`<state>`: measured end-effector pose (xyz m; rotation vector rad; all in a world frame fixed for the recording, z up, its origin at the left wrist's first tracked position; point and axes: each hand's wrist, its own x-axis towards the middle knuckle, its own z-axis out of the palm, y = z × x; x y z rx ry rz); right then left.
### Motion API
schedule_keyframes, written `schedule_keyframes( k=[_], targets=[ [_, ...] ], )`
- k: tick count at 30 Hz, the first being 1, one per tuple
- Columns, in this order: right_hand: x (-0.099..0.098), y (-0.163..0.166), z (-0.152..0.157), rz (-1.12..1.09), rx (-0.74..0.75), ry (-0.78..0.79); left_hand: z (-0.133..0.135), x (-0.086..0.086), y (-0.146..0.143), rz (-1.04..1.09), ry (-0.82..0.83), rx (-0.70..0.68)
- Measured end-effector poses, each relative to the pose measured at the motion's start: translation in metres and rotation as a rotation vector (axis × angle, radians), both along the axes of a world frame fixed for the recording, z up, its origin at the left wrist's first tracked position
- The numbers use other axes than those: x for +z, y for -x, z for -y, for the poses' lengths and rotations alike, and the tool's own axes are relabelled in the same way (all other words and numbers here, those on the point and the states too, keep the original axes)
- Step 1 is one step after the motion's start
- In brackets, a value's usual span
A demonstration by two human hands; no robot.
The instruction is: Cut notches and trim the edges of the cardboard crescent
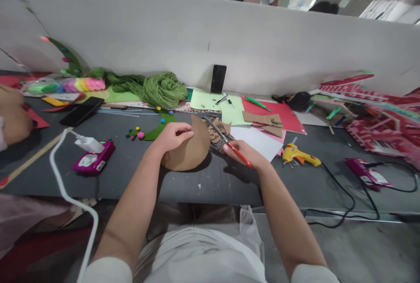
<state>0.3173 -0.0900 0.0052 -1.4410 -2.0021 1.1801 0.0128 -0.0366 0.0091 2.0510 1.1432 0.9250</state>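
A rounded brown cardboard cutout (192, 154) with a pointed upper tip is held over the dark table, its left side in my left hand (174, 136). The fingers of that hand are closed on the sheet, partly hidden behind it. In my right hand (251, 151) are red-handled scissors (241, 155), their dark blades pointing up and left beside the cutout's right edge. Whether the blades touch the cardboard I cannot tell. Cardboard scraps (215, 134) lie behind the blades. A green felt crescent with pompoms (160, 131) lies just beyond my left hand.
A yellow glue gun (300, 155) with a black cord lies to the right, near a purple power strip (367, 172). Another purple strip (95, 158) with a white charger is at left. Green yarn (166, 89) and a propped phone (218, 78) stand along the white partition (164, 33).
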Motion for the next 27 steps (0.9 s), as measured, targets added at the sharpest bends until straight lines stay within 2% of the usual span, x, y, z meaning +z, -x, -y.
schedule_keyframes(
  k=[9, 19, 27],
  targets=[
    [0.0000, 0.0053, 0.0012, 0.043, 0.015, -0.010, 0.0021, 0.0007, -0.0054, -0.019, -0.010, 0.008],
    [0.0049, 0.0064, 0.0038, 0.141, -0.075, -0.009, 0.0049, 0.0037, -0.0090, -0.014, 0.001, 0.003],
    [0.0048, 0.0025, 0.0046, 0.084, 0.009, -0.030, 0.0010, 0.0007, -0.0044, -0.018, -0.093, 0.085]
  ],
)
